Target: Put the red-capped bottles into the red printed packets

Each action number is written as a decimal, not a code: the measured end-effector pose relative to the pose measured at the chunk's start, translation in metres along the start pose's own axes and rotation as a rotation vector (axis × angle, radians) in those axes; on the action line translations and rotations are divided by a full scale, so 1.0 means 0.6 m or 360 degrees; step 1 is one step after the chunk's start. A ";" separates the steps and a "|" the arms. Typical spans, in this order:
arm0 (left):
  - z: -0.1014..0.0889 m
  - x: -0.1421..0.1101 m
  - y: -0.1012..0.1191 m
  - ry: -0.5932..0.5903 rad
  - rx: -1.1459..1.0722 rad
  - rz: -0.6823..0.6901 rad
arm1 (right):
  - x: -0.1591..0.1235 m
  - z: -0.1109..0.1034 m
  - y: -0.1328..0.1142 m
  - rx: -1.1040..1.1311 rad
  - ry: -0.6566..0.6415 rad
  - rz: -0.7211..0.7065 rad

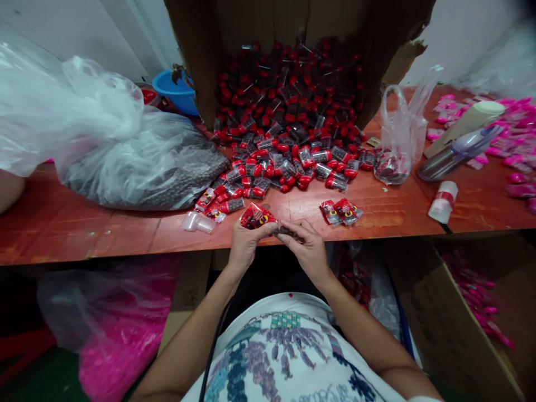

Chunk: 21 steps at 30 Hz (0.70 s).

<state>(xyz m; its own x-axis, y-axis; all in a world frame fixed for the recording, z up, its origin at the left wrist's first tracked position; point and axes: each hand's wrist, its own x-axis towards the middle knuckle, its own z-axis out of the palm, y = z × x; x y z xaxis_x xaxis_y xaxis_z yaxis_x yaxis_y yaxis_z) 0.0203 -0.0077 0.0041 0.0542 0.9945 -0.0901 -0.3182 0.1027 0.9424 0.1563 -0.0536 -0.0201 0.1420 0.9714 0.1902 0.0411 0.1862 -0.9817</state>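
Note:
Just over the table's front edge, my left hand (246,245) is closed on a small red printed packet (254,216). My right hand (309,249) pinches at the packet's other end, where something dark shows between the fingertips; I cannot make out its details. Beyond both hands spreads a heap of small clear containers with red caps (288,162), spilling from a cardboard box (268,17). Several similar red packets (342,212) lie to the right of my hands. On the left are clear plastic cups (199,222), close to more red packets (215,211).
A plastic bag of dark beads (159,162) slumps on the left, near a blue basin (176,92). Rightward stand a small clear bag (393,162), a tumbler (456,153), a white roll (443,204) and pink items (515,128). Below are a pink-filled bag (113,357) and cartons (452,318).

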 end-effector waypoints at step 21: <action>0.002 -0.004 -0.005 0.0025 -0.0160 -0.0176 | -0.006 0.002 0.008 0.0268 0.0165 0.0231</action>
<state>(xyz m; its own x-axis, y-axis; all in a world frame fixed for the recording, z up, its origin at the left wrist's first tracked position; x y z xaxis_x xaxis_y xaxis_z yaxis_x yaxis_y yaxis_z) 0.0223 -0.0103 0.0021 0.0794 0.9771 -0.1973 -0.4044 0.2124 0.8896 0.1550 -0.0562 -0.0258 0.2355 0.9711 0.0385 -0.1513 0.0758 -0.9856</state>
